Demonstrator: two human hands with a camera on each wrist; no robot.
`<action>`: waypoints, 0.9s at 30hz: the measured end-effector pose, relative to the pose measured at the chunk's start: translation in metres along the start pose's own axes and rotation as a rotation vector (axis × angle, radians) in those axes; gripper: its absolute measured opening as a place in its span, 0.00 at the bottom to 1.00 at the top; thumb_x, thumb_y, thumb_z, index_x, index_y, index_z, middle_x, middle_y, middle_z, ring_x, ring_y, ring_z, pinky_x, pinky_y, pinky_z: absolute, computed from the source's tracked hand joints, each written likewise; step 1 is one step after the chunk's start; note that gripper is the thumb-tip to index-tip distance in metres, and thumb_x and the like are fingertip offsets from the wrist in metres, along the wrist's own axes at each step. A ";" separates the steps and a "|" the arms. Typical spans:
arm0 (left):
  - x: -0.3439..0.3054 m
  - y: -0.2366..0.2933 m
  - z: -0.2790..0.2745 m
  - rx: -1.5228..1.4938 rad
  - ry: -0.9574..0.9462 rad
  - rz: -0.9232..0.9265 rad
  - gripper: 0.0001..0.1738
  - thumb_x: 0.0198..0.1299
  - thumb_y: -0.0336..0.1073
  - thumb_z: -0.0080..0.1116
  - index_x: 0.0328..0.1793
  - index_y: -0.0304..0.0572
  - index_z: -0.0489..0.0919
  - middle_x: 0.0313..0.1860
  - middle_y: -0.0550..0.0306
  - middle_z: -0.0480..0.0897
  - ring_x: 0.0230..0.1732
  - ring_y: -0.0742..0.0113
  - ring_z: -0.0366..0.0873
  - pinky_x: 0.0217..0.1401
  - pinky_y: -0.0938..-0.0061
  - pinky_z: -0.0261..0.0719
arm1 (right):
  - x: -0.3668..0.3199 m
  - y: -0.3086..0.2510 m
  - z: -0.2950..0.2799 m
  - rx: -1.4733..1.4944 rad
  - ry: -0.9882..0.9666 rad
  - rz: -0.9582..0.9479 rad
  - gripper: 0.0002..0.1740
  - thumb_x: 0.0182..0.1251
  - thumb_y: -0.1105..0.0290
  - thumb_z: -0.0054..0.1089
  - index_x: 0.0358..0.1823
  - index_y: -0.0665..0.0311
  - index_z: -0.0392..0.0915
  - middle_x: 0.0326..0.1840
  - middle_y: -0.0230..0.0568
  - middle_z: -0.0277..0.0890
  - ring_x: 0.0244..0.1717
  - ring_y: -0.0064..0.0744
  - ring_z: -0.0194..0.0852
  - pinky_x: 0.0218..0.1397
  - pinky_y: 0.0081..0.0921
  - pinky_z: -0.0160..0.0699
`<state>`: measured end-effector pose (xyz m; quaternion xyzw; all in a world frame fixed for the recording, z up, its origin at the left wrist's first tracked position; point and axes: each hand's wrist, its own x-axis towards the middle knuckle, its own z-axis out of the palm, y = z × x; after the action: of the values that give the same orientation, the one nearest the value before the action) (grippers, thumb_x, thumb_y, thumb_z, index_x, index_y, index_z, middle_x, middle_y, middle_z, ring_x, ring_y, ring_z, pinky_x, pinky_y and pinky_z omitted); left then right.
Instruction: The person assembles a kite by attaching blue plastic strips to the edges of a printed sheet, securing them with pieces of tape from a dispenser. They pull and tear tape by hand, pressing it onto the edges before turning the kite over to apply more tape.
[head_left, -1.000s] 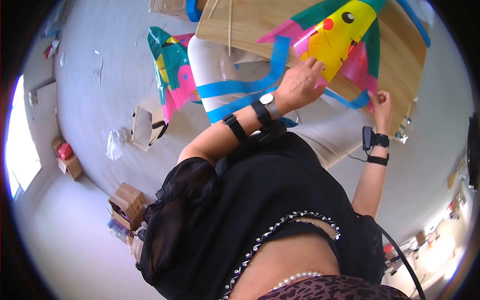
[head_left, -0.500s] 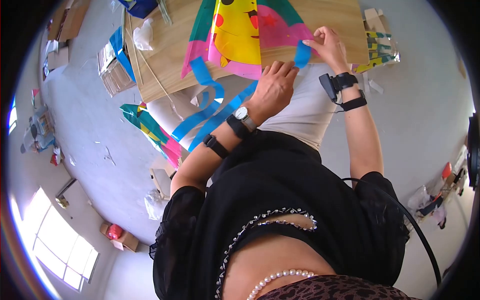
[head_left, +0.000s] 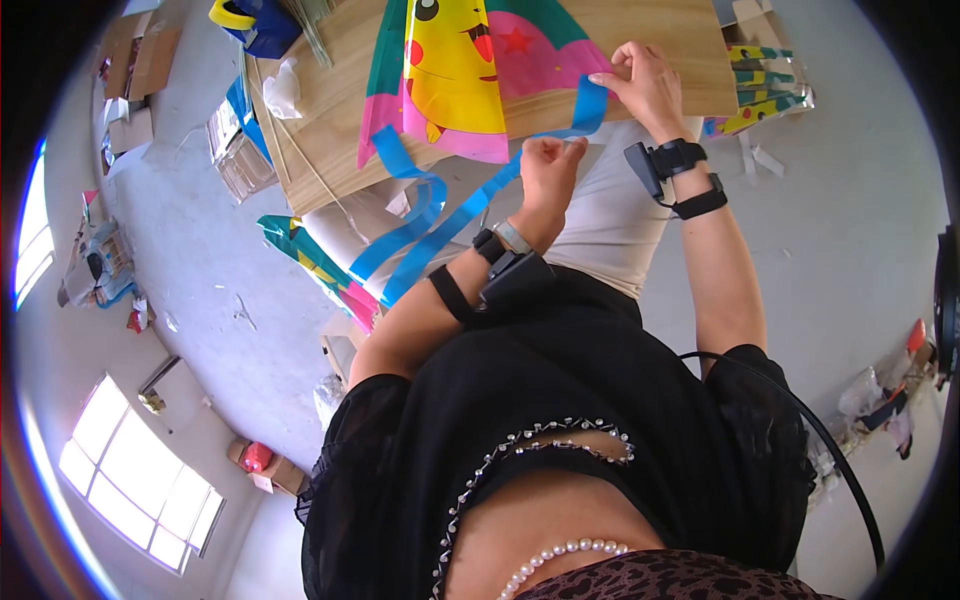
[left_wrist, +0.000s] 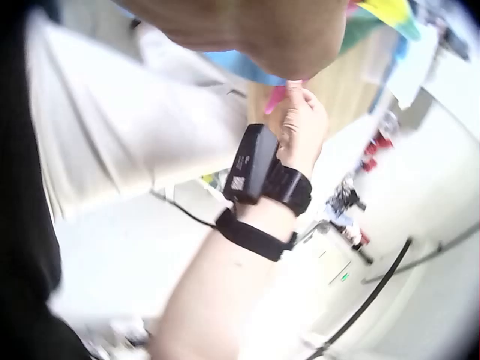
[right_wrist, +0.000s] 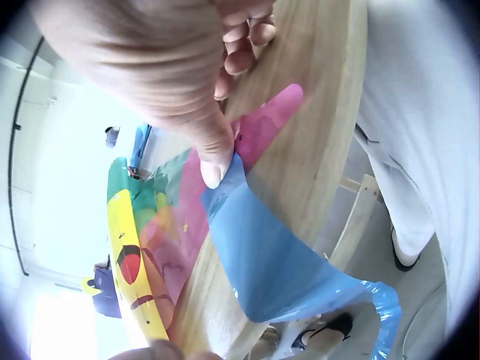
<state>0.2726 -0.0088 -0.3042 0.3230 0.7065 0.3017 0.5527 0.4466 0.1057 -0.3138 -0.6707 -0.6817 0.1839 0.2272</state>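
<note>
A yellow, pink and green plastic kite point(head_left: 455, 90) with a printed cartoon face lies over the near edge of a wooden board point(head_left: 560, 110). At its right pink corner, my right hand point(head_left: 650, 92) pinches the end of a blue strip point(right_wrist: 277, 262), thumb pressed on it in the right wrist view. The strip bends down and runs left behind my left hand point(head_left: 548, 185). That hand is raised by the kite's lower edge with its fingers curled; whether they hold anything is hidden. Another blue strip point(head_left: 395, 155) hangs from the left pink corner.
A second folded kite point(head_left: 300, 250) lies beside my left thigh. Thin sticks point(head_left: 280, 140) and a crumpled white bag point(head_left: 284, 92) are on the board's left part. Packed kites point(head_left: 765, 95) stand past its right edge. Cartons point(head_left: 140, 60) sit on the floor at far left.
My left hand has moved from the kite's lower edge to the right, then turned over and drawn slightly back. My right hand has kept the strip's end, now at the pink corner. The head view has shifted.
</note>
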 end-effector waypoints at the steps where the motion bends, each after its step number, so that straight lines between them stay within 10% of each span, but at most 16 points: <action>1: 0.000 -0.005 0.005 -0.035 0.145 -0.205 0.24 0.62 0.39 0.76 0.57 0.35 0.79 0.54 0.57 0.82 0.55 0.72 0.75 0.54 0.72 0.76 | 0.000 0.000 0.000 -0.006 -0.013 0.011 0.24 0.52 0.47 0.82 0.40 0.53 0.81 0.41 0.32 0.79 0.47 0.39 0.81 0.50 0.42 0.73; 11: 0.019 0.009 0.006 -0.684 -0.052 -0.049 0.40 0.57 0.49 0.81 0.70 0.37 0.75 0.63 0.58 0.80 0.65 0.67 0.74 0.72 0.70 0.65 | 0.001 0.002 0.003 -0.016 -0.033 0.023 0.25 0.52 0.48 0.82 0.41 0.53 0.81 0.43 0.32 0.79 0.49 0.41 0.81 0.52 0.44 0.69; 15: 0.021 0.016 0.026 -0.723 0.022 -0.046 0.40 0.54 0.45 0.83 0.68 0.38 0.75 0.59 0.58 0.80 0.62 0.66 0.75 0.68 0.71 0.68 | 0.001 -0.002 0.000 -0.082 -0.008 -0.034 0.26 0.54 0.48 0.82 0.43 0.57 0.80 0.42 0.36 0.80 0.46 0.39 0.83 0.48 0.39 0.80; 27: 0.042 0.005 0.054 -0.633 0.272 -0.121 0.51 0.51 0.42 0.86 0.76 0.37 0.65 0.67 0.52 0.77 0.65 0.62 0.75 0.71 0.67 0.70 | 0.001 -0.001 0.000 -0.023 -0.039 0.025 0.26 0.51 0.47 0.83 0.42 0.53 0.80 0.43 0.32 0.79 0.49 0.41 0.81 0.52 0.43 0.69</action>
<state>0.3184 0.0310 -0.3365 0.0497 0.6631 0.5128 0.5430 0.4461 0.1068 -0.3133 -0.6781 -0.6796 0.1919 0.2037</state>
